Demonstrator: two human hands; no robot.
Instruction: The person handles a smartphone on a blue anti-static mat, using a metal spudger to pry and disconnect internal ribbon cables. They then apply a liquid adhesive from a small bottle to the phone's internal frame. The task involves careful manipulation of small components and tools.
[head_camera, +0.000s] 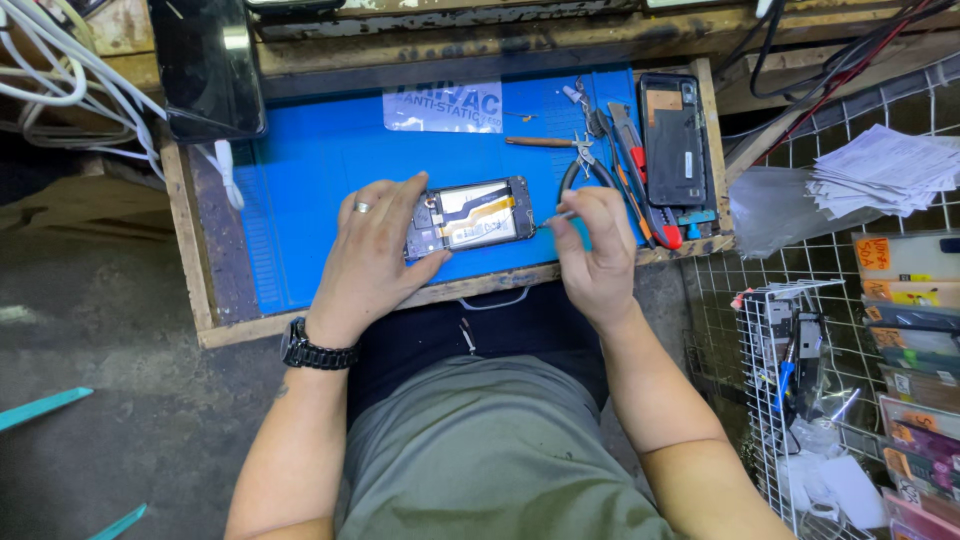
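At the near edge of the blue mat (320, 190), dead centre of the bench, the opened phone (470, 218) lies flat with its insides up, and the left hand (372, 255) is clamped on its nine-o'clock end, thumb under, fingers spread over the top. Right hand (598, 250) comes in from three o'clock, pinched tight on a thin metal tool (553, 219) whose tip sits right at the phone's edge. Good form here, I'd say, means a low angle, light pressure, and that left hand pressing firmly so the body doesn't skid. Up at one o'clock there's a row of hand tools (612, 150), pliers among them, and a second phone frame (675, 140) lying beside them. The mat rests in a worn wooden tray (205, 300). White cables (70, 80) hang at ten o'clock, a wire rack (790, 340) and stacked papers (885, 170) crowd three o'clock.
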